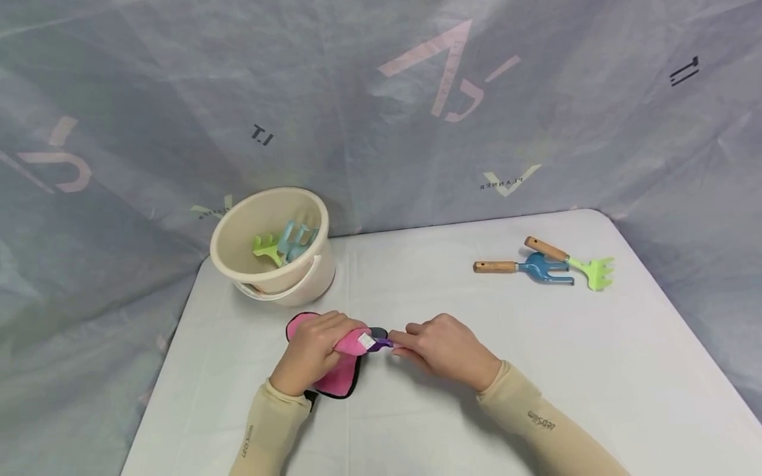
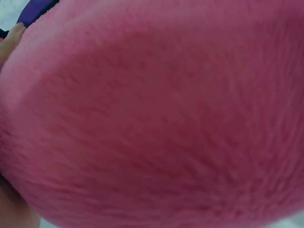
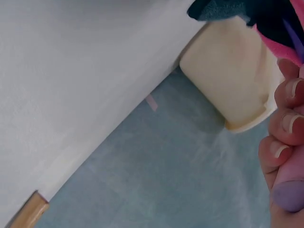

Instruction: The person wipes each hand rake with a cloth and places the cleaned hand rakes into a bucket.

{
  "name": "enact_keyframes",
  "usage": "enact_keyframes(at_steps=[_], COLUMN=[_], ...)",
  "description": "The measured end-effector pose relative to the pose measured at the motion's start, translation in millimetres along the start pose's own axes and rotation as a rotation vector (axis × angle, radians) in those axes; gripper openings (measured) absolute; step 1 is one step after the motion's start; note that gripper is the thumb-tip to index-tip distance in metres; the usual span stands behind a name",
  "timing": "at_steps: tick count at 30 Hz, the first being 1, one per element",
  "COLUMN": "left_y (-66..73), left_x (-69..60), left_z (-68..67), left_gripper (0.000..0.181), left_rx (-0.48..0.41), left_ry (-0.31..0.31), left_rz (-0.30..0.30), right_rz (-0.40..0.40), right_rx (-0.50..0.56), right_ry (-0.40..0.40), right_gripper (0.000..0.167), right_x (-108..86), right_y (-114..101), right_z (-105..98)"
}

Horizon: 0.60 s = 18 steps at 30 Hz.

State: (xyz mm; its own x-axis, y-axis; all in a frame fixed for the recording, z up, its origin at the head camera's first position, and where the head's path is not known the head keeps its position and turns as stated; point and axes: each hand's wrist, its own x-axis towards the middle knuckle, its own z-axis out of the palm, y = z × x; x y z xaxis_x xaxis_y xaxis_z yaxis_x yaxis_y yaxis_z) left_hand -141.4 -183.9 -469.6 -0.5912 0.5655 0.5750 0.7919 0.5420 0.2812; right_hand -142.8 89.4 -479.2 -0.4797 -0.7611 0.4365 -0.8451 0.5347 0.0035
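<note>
My left hand [image 1: 315,347] grips a fuzzy pink cloth [image 1: 338,375] with black edging and a white tag. The cloth fills most of the left wrist view. A dark grey patch of fabric [image 1: 378,332] shows beside the fold. From the fold sticks out the purple part [image 1: 381,344] of a small tool. My right hand [image 1: 446,350] holds that tool, fingers curled around its pink handle [image 3: 290,173], which has a rounded lilac end [image 3: 289,195]. The cloth hides the tool's head, so its kind cannot be told.
A cream bucket [image 1: 324,268] stands at the back left, holding a green rake [image 1: 268,248] and a light blue fork [image 1: 294,246]. At the back right, a blue fork [image 1: 540,268] and a green rake [image 1: 597,272] with wooden handles lie crossed on the white table [image 1: 417,423].
</note>
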Motion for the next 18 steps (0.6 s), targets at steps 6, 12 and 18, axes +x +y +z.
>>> enact_keyframes(at_steps=[6,12,18], left_y=[4.3,8.2,7.6], left_x=[3.4,6.3,5.9], left_z=[-3.8,-9.1,-8.4], left_gripper=[0.033,0.050,0.069], left_rx=[-0.185,-0.256,-0.086], left_ry=[0.114,0.178,0.231], left_rz=[0.038,0.042,0.094], right_rz=[-0.016,-0.014,0.021], right_rx=[0.072,0.112,0.116], right_ry=[0.032,0.045,0.070], right_gripper=[0.016,0.014,0.012], right_x=[-0.2,-1.3,-3.9], right_y=[7.0,12.7,18.7], right_z=[-7.7,-14.3,-18.4])
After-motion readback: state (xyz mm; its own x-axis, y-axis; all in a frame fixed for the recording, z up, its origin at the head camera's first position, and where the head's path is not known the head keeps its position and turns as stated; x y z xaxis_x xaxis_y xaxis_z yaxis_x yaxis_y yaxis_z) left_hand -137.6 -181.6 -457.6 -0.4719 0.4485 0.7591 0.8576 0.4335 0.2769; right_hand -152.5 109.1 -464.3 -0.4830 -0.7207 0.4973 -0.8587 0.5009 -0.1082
